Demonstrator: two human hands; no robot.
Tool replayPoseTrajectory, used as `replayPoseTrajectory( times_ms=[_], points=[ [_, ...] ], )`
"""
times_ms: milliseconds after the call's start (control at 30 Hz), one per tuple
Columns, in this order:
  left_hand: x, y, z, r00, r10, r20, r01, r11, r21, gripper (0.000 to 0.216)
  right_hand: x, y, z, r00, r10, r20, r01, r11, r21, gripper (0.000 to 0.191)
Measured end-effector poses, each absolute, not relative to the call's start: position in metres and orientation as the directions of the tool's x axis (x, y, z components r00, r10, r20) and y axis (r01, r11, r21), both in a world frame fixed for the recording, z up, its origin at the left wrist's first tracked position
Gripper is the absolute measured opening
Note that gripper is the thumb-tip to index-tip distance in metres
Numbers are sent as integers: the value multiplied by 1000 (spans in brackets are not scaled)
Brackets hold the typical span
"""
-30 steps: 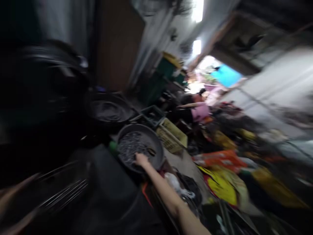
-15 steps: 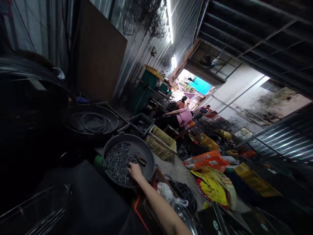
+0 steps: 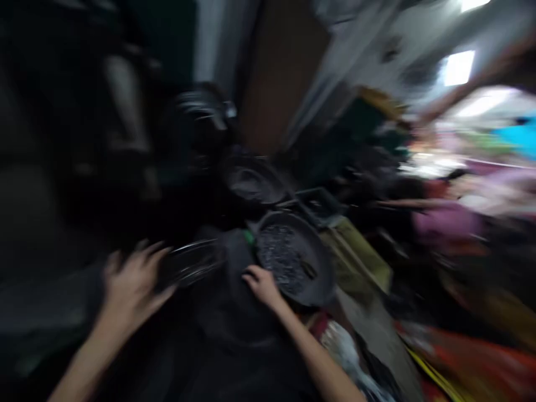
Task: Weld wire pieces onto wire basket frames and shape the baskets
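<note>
My left hand is on the left with its fingers spread and nothing in them. Just right of it are shiny bent wires, blurred, beside my dark-clothed leg. Over that dark cloth, at the near rim of a round dark pan, is my right hand. Its fingers are curled together; whatever is between them is hidden by blur. Many small metal pieces lie heaped in the pan. A pair of pliers rests in it, right of the heap.
Behind the pan stand another round pan with coiled wire, a dark green crate and a yellowish crate. Plastic bags lie at lower right. A person in pink sits farther back.
The view has swung left and blurred. My right hand has left the metal pieces and moved to the pan's near side. My left hand has come into view, fingers spread.
</note>
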State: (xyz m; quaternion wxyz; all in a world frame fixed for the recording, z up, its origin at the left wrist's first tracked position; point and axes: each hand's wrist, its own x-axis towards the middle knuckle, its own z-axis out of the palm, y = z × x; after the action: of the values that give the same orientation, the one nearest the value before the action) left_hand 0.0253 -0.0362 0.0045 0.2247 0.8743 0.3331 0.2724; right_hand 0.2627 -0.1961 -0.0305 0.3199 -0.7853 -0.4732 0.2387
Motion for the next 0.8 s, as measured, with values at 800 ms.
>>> replayPoseTrajectory(
  times_ms=[800],
  points=[
    [-6,-41,22,567,763,309,687,-645,335,60,142,-97,22,316,935,159,672,-102,-734,26]
  ],
)
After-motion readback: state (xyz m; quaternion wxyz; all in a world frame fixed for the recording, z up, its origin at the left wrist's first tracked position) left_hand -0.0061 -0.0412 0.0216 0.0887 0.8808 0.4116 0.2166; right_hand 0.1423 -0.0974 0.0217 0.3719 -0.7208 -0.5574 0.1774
